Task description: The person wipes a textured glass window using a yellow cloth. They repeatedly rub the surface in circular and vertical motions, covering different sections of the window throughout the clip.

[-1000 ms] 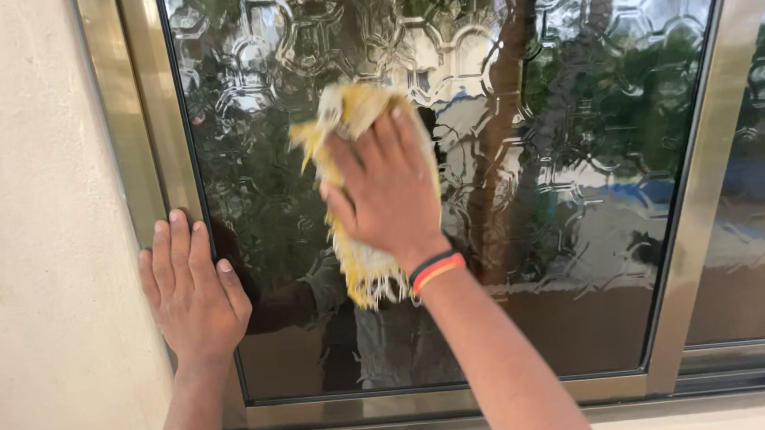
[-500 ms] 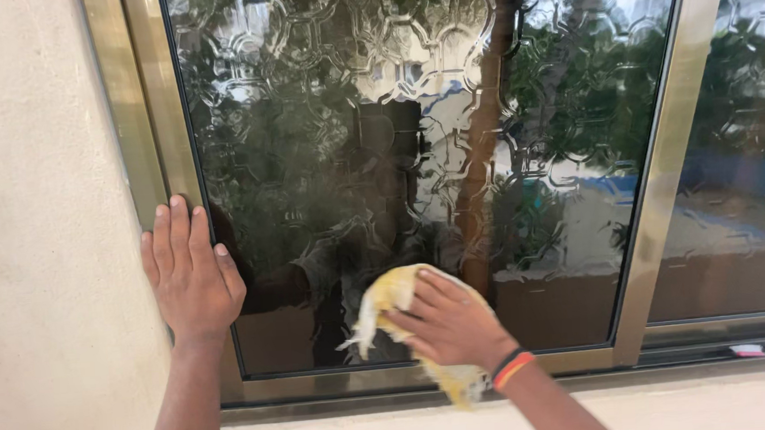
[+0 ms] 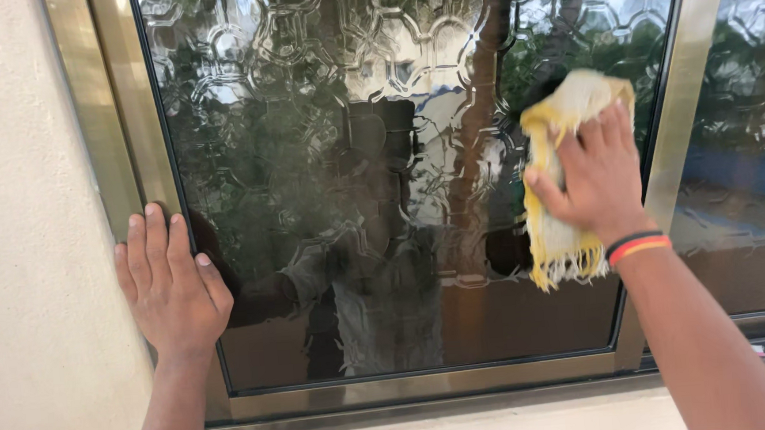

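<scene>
My right hand (image 3: 594,175) presses a yellow fringed cloth (image 3: 560,231) flat against the patterned glass pane (image 3: 325,139), close to the pane's right frame bar. The cloth sticks out above my fingers and hangs below my wrist. A black, red and orange band sits on that wrist. My left hand (image 3: 170,285) rests flat with fingers apart on the bronze metal frame (image 3: 125,124) at the pane's left edge, holding nothing.
A cream plaster wall (image 3: 23,264) runs along the left. A second glass pane (image 3: 740,131) lies to the right behind the upright frame bar (image 3: 677,117). A pale sill (image 3: 501,425) runs below the window. The glass mirrors trees and a person.
My right hand has swept the cloth from the pane's lower middle up and to the right. The view has shifted slightly right. My left hand has stayed on the frame.
</scene>
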